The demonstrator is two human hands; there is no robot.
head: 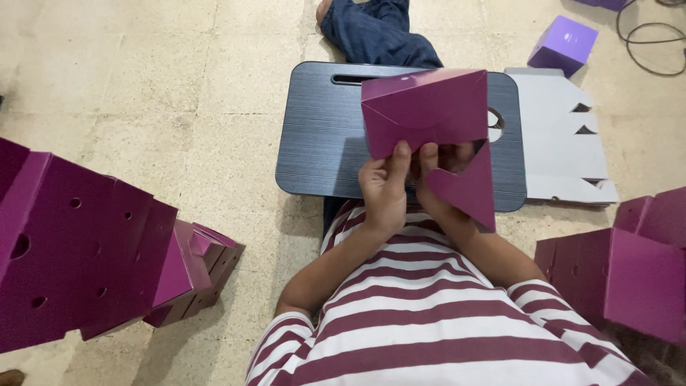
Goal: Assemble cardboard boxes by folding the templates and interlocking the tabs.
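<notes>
From the head view I see both hands raised in front of my chest, working a half-folded magenta cardboard box [427,109] held in the air above a small dark grey lap table [321,143] that sits on the tiled floor [179,86]. My left hand [384,193] grips the box's lower edge, its fingers [397,159] pressed together against the card with the thumb lying up along the front face. My right hand [441,187] is just beside it, touching the same lower edge; its fingers curl up behind a triangular flap [468,189] that hangs down from the box and hides most of them, so I cannot tell just how they pinch it. The box is tilted, one corner pointing away from me, and it covers part of the tabletop, including most of a round hole near its right edge. My striped maroon and white shirt [429,322] fills the bottom of the view. A leg in blue jeans [379,32] stretches out past the far side of the table. To the left stands a stack of folded magenta boxes with punched holes [86,243], and another group of the same boxes [629,271] sits at the right. A pile of flat grey card blanks [557,143] lies just beside the table's right edge, with a small purple box [563,44] beyond it and a dark cable [654,43] looping near the corner.
</notes>
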